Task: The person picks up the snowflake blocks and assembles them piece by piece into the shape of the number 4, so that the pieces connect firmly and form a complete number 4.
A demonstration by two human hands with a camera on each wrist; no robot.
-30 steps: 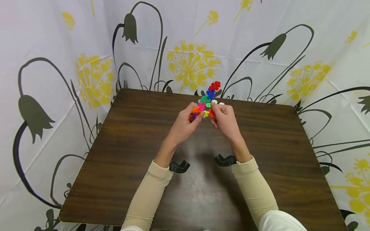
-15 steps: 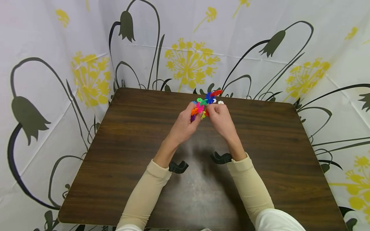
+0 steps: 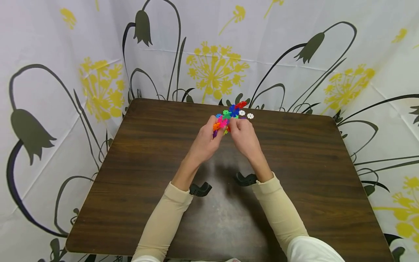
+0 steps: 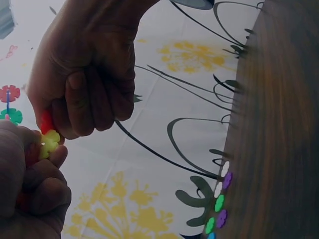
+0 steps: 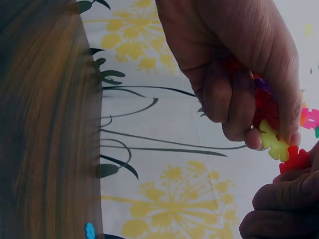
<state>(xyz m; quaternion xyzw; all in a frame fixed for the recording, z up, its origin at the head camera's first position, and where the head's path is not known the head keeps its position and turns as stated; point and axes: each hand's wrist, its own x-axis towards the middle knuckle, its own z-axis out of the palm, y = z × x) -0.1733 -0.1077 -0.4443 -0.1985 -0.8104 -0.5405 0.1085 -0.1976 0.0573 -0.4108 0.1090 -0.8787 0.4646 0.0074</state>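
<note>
My left hand [image 3: 207, 140] pinches a cluster of joined plastic snowflake discs [image 3: 223, 121], mainly pink, orange and purple. From its far end, a chain reaches out through a green disc [image 3: 226, 114] and a blue disc [image 3: 234, 110] to a red one [image 3: 240, 104]. A yellow disc [image 5: 273, 141] sticks out of the left hand's grip in the right wrist view. My right hand [image 3: 243, 136] pinches a separate-looking red disc [image 5: 296, 160], whose edge meets the yellow disc. Fingers partly hide both discs, so I cannot tell whether they interlock.
Loose discs lie along the far edge of the brown table [image 3: 157, 153]: white [image 3: 250, 116], purple [image 4: 222, 218], green [image 4: 219, 202] and blue [image 3: 218, 115]. A flower-printed curtain [image 3: 278, 22] hangs behind. Dark wrist mounts [image 3: 200, 189] sit under both forearms.
My right hand has moved left, closer to the left hand. The chain's red and blue end has tipped lower and shifted left. Both hands keep their grip.
</note>
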